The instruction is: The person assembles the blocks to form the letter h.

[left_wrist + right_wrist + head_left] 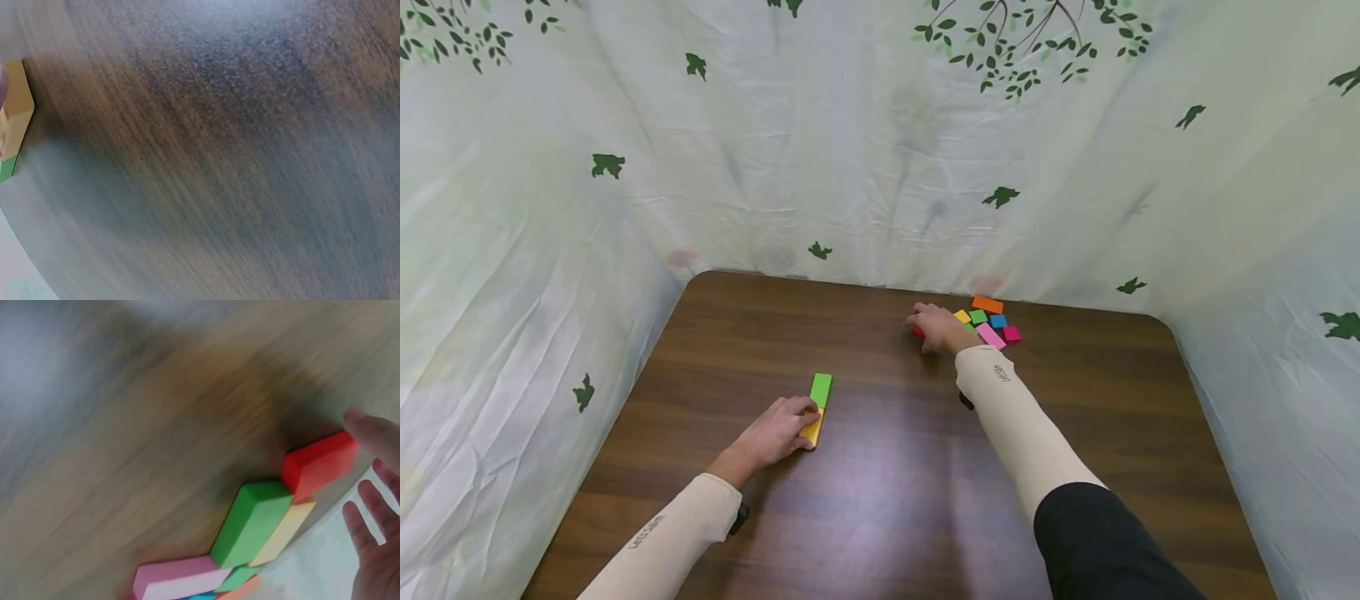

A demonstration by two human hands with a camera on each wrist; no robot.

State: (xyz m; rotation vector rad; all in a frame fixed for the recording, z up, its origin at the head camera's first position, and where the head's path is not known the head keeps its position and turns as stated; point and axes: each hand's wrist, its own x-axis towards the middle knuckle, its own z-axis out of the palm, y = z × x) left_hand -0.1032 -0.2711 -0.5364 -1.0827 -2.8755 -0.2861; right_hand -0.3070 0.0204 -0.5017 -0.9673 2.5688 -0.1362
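Note:
On the left side of the table, my left hand (775, 432) holds a yellow block (812, 428) between thumb and fingers. A green block (821, 390) lies end to end with it, on the far side. Only part of the yellow block (21, 94) shows at the left wrist view's edge. Toward the back, my right hand (936, 327) reaches over a red block (322, 464) with its fingers spread. The thumb is beside the red block's end; whether they touch I cannot tell. A green block (253, 522) and a yellow block (284, 532) lie against the red one.
Right of my right hand, the loose cluster continues with pink (990, 335), blue (997, 321), orange (988, 305) and magenta (1012, 334) blocks. The brown wooden table (895, 500) ends at a pale leaf-printed curtain (865, 167) behind and at both sides.

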